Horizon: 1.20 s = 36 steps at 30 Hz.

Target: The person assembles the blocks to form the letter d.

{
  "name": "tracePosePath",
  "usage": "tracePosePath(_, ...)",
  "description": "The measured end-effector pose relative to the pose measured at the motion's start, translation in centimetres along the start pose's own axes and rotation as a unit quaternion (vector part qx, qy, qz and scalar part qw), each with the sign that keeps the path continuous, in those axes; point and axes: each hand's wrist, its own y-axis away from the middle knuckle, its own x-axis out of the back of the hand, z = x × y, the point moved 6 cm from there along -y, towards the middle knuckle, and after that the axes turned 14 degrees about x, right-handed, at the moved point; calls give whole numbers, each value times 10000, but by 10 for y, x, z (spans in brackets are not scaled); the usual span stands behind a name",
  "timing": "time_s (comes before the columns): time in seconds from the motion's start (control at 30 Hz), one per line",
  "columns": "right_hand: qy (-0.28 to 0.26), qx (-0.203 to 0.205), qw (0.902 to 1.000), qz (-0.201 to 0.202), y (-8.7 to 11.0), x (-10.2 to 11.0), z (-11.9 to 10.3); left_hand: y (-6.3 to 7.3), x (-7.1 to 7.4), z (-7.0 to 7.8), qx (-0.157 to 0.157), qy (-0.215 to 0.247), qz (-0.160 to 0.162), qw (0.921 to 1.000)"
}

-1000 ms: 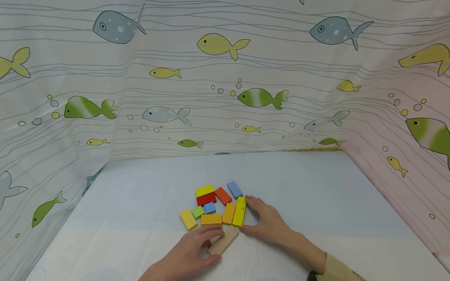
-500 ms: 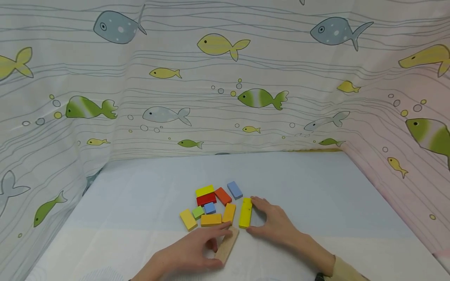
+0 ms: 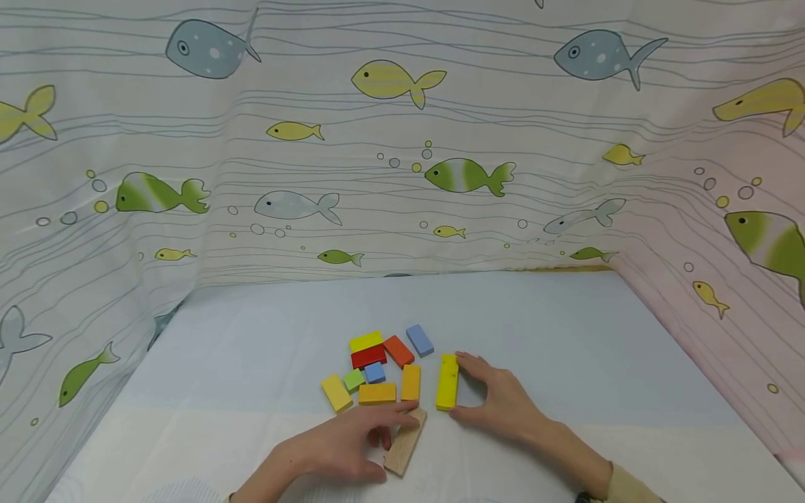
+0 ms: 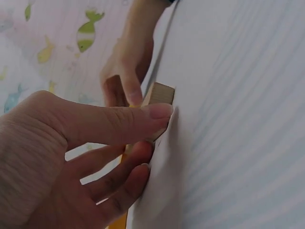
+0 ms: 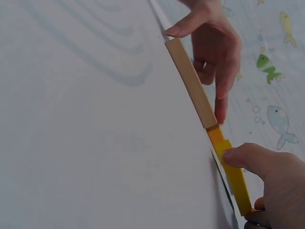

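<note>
My left hand (image 3: 342, 443) holds a plain wooden block (image 3: 405, 446) by its ends, fingers at the far end and thumb at the near corner. That thumb (image 4: 159, 112) overlaps the block's end in the left wrist view. On the other side, my right hand (image 3: 506, 405) pinches a long bright yellow block (image 3: 448, 383) lengthwise between thumb and fingers. In the right wrist view the yellow block (image 5: 236, 179) stands beside the wooden block (image 5: 193, 83), an orange one partly behind it. A gap separates the two held blocks in the head view.
Several loose blocks lie just beyond: orange-yellow ones (image 3: 411, 383) (image 3: 377, 393), a pale yellow one (image 3: 337, 393), a green one (image 3: 353, 381), blue ones (image 3: 375, 372) (image 3: 420, 340), and red ones (image 3: 368, 357) (image 3: 399, 351). A fish-print curtain (image 3: 390, 161) encloses the table (image 3: 534, 335).
My right hand has drawn the bright yellow block rightward, away from the orange one. My left hand has turned the wooden block more upright; a dark red piece seen earlier beside it is now hidden.
</note>
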Motion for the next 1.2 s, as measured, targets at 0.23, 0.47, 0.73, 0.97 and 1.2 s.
tracePosePath(0.23,20,-36,10000,4,3,4,1,-2,2,-2,23,104,254,9996)
tracePosePath(0.47,137,80,9999,11,6,8,3,-2,-2,1,36,-124,526,9985)
tracePosePath(0.73,111,115,9999,35,9,16,6,-6,-11,9,-202,-154,378,9990)
tracePosePath(0.97,74,101,9999,22,13,21,13,-11,-14,19,-430,-292,459,9976)
tracePosePath(1.2,-2,153,9999,-4,16,27,17,-17,-19,30,-477,-334,552,9968)
